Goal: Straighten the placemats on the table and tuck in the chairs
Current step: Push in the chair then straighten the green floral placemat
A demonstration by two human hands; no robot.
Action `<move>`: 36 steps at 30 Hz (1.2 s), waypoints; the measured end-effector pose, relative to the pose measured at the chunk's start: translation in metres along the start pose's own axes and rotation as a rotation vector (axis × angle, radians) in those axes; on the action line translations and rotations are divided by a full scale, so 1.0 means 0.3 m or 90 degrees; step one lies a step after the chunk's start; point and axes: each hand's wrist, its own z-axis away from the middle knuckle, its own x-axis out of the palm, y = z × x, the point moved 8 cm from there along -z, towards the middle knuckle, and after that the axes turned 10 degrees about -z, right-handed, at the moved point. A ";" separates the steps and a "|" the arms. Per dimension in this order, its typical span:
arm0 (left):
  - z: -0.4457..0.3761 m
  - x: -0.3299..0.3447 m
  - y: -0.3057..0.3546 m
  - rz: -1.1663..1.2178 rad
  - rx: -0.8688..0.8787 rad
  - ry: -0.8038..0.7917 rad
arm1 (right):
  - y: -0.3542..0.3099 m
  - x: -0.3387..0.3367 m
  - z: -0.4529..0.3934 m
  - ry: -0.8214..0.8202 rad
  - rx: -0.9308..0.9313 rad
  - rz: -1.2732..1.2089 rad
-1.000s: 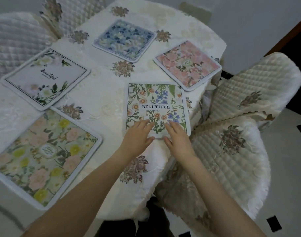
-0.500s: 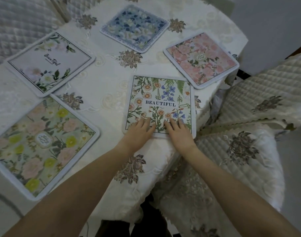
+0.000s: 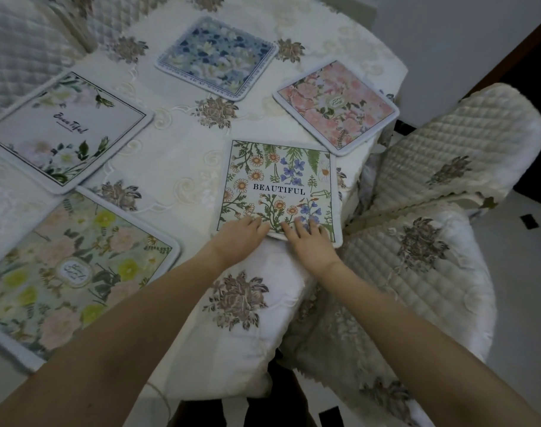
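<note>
A square placemat with wildflowers and the word BEAUTIFUL lies near the table's right edge. Both my hands rest flat on its near edge: my left hand on the near left corner, my right hand on the near right part, fingers spread. Several other floral placemats lie around: a pink one far right, a blue one at the back, a white one to the left, a yellow-and-pink one near left. A quilted cream chair stands at the right, turned away from the table.
The table wears a cream embroidered cloth that hangs over the near edge. Quilted chair backs rise at the far left. A pale tiled floor with small dark squares shows at the right, beside a wall and dark doorway.
My hands stay pressed on the near edge of the BEAUTIFUL placemat, which has turned slightly. My head has shifted, so the whole scene sits a little differently in view.
</note>
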 end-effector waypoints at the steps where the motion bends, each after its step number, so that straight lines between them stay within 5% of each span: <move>1: 0.021 0.008 -0.005 0.002 0.013 0.008 | -0.022 0.011 0.010 -0.001 0.017 -0.019; 4: 0.085 0.034 -0.015 0.046 0.033 0.065 | -0.091 0.047 0.047 0.017 0.069 -0.087; 18: 0.237 0.185 -0.036 0.077 0.052 0.014 | -0.321 0.136 0.150 0.037 0.189 -0.164; 36: 0.287 0.166 -0.021 0.132 0.032 -0.062 | -0.348 0.200 0.196 0.081 0.225 -0.302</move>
